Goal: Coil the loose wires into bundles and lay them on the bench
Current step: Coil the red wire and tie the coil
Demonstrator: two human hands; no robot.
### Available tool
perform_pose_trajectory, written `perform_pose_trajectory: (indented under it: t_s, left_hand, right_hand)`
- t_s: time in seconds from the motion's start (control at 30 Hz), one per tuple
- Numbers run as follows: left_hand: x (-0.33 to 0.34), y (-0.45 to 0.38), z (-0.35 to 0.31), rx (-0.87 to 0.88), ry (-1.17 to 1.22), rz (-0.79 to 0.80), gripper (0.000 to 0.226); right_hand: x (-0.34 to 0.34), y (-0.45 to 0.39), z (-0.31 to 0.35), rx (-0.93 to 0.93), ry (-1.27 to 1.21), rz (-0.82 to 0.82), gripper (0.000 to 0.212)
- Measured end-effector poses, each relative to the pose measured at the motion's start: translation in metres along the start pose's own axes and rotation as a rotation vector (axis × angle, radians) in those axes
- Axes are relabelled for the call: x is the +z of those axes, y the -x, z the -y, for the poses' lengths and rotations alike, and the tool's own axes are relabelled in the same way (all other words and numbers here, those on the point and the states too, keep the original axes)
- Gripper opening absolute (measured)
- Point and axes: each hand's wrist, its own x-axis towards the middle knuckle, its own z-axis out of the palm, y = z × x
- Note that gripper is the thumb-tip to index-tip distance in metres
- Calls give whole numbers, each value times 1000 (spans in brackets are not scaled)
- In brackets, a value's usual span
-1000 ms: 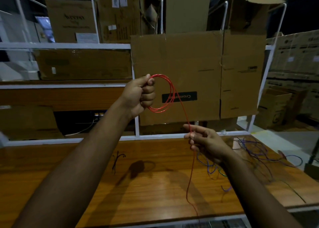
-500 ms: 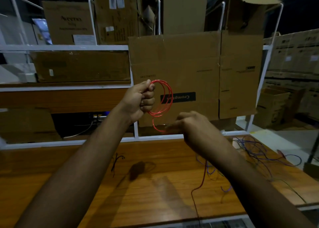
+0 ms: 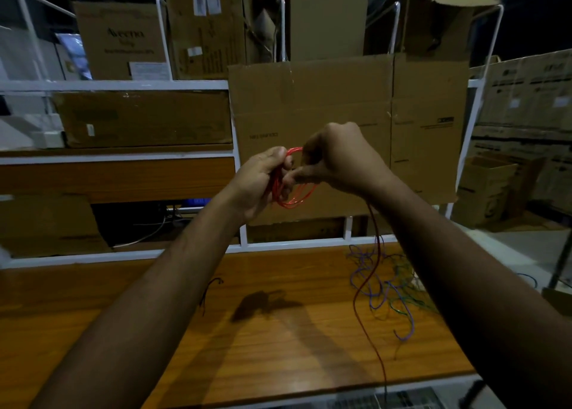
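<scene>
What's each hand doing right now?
Left hand: grips the red wire coil.
Right hand: pinches the same red wire at the coil.

Dim indoor scene, upper corners nearly black. Overhead light casts soft shadows of the raised arms onto the wooden bench (image 3: 253, 340), which shows a faint sheen. Wide-angle distortion bends the white shelf frame (image 3: 492, 55); the edges look slightly blurred

The coil (image 3: 294, 189) is bright red, and its loose tail (image 3: 365, 288) reads darker red against the surface (image 3: 247, 346), which is orange-brown wood with a visible grain. The tangle (image 3: 387, 285) on it mixes purple, blue and green strands. A small wire (image 3: 210, 288) is black. The rack (image 3: 241, 238) is white; the boxes (image 3: 309, 105) are plain brown cardboard with dark print.
</scene>
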Motion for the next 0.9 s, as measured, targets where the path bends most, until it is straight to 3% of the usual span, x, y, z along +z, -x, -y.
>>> perform_pose_trajectory:
  t_s: [0.13,0.27,0.37,0.43,0.5,0.6,0.7,0.77,0.9]
  left_hand:
    - [8,3,0,-31,-48,22,35]
    - [2,3,-1,-106,80,34,31]
    - [-13,5,-2,-147,164,37,35]
    - [-17,7,-3,-186,138,40,37]
    - [-13,10,-3,-226,111,70,40]
    - [-7,11,0,-267,207,129,43]
    - [-12,12,0,-271,289,157,44]
    - [-21,14,-3,-248,305,144,43]
    - [-44,15,-13,-138,463,100,41]
  right_hand:
    - [5,-11,-4,82,-80,64,28]
    - [-1,6,-26,267,-596,391,46]
    - [-3,29,-61,261,-755,531,31]
    - [-3,39,-74,255,-889,404,26]
    - [-1,41,-75,276,-923,167,22]
    - [4,31,-63,324,-645,-195,32]
    - [5,29,-65,341,-379,-282,49]
    - [0,35,-78,347,-531,-120,49]
    - [9,55,-125,344,-1055,439,36]
